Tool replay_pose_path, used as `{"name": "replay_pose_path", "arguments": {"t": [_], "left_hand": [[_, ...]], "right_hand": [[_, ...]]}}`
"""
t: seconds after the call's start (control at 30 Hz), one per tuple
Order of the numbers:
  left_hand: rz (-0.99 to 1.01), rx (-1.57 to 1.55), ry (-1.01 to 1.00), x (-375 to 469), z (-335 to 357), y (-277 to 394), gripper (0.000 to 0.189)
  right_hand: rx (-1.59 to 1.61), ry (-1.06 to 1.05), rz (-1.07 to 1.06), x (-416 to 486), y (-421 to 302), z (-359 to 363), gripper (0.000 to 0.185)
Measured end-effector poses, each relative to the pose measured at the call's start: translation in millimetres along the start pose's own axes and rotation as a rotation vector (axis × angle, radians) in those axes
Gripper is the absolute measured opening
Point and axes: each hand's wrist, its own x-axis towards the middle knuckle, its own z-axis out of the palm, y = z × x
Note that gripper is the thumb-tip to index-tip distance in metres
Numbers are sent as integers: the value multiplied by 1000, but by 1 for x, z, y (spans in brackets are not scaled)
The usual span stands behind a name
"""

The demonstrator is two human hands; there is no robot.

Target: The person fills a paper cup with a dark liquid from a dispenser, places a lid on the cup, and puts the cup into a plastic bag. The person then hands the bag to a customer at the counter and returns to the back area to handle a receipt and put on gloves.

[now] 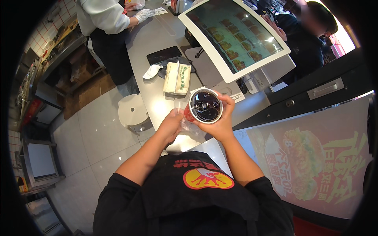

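A red paper cup [187, 114] with a clear plastic lid [206, 105] is in my right hand [221, 124], whose fingers and thumb wrap its side. Dark liquid shows through the lid. Just left of the cup, my left hand [172, 125] pinches a thin clear plastic bag [189, 127], which hangs below and beside the cup. How far the cup sits inside the bag I cannot tell. Both hands are over the grey counter [156, 107]. Beyond them lies a soft pack of tissues [177, 78] bearing writing.
A large white-framed touchscreen [236, 38] stands at the back right. Near the tissues lie a black phone [164, 55] and a crumpled white tissue [152, 71]. A white stool [133, 110] is left of the counter. A gloved co-worker [109, 44] stands far left; another person [304, 44] is beyond the screen.
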Motion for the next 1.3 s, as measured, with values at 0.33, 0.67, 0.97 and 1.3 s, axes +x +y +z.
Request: {"name": "replay_pose_path", "arguments": {"t": [0.33, 0.67, 0.97, 1.3], "left_hand": [[9, -189, -34, 20, -11, -20, 19], [103, 333, 254, 15, -7, -2, 17], [228, 572, 184, -10, 33, 50, 20], [432, 818, 46, -31, 65, 59, 22]], "right_hand": [[-251, -12, -22, -8, 23, 1, 71], [-368, -105, -57, -20, 34, 5, 63], [-562, -172, -50, -21, 26, -2, 62], [-898, -361, 95, -21, -3, -3, 67]]}}
